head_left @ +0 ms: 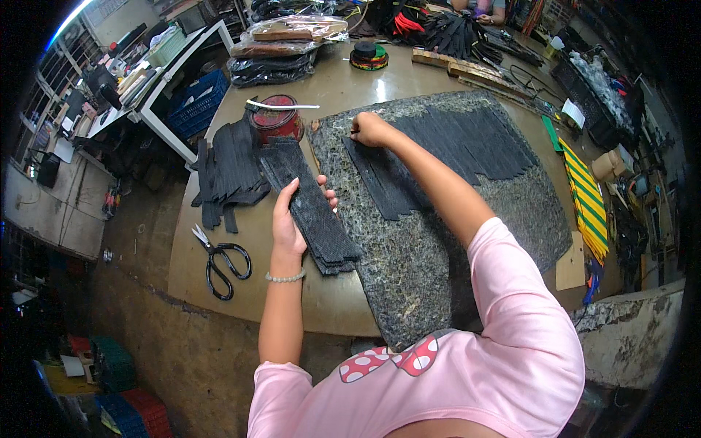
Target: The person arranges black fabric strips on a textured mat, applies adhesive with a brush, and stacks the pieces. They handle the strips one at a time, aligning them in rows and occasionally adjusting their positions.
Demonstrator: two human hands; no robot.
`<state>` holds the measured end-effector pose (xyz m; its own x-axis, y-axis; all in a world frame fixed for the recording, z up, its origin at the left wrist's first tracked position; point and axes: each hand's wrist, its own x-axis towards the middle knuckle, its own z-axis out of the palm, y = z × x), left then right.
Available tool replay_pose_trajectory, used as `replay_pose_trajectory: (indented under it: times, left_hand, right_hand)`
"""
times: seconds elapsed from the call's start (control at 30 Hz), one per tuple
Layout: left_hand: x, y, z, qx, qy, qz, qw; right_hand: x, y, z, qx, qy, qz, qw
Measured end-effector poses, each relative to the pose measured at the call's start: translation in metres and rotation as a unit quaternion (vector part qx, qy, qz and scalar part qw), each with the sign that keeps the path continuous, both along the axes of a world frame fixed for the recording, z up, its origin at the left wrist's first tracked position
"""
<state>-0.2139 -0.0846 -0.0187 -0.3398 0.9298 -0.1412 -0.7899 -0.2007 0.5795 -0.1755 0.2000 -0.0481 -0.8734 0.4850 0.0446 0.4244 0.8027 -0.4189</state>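
My left hand [292, 217] grips a stack of black woven strips [315, 212] and holds it slantwise over the table. My right hand [371, 130] is closed at the far end of a black strip [372, 179], the leftmost of a row of black strips [467, 142] laid side by side. That row lies on a mottled grey mat [416, 270]. Left of my left hand, more black strips [232, 168] lie in a loose pile. Beside them stands a red round tin [278, 120] with a white-handled brush [292, 106] across its top. Black-handled scissors [223, 264] rest nearer to me.
Plastic-wrapped bundles [281, 44] and a stack of coloured tape rolls [369, 57] stand at the far side. Wooden bars [475, 73] lie beyond the mat. A yellow-and-green striped strip [584, 197] runs along the right edge. Another person's hand [488, 18] shows at the far end.
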Motion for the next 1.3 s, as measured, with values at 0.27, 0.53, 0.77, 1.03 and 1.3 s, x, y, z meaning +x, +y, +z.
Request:
replay_pose_trajectory:
  times: [0.27, 0.53, 0.77, 1.03, 1.3]
  left_hand:
    - [-0.005, 0.002, -0.007, 0.004, -0.002, -0.013, 1.000]
    - [-0.007, -0.001, -0.008, 0.046, -0.009, -0.005, 0.999]
    - [0.001, 0.000, -0.003, 0.064, -0.001, -0.040, 0.997]
    - [0.046, 0.017, 0.022, 0.113, 0.038, -0.073, 0.990]
    - [0.093, 0.025, 0.034, 0.086, 0.117, -0.081, 0.986]
  right_hand:
    - [0.000, -0.003, -0.011, 0.024, 0.030, -0.012, 0.999]
    - [0.041, -0.023, 0.062, -0.074, 0.078, 0.141, 0.984]
    - [0.151, -0.105, 0.196, -0.227, 0.184, 0.259, 0.921]
    - [0.193, -0.147, 0.253, -0.299, 0.205, 0.214, 0.907]
    - [0.119, -0.113, 0.183, -0.208, 0.149, 0.181, 0.950]
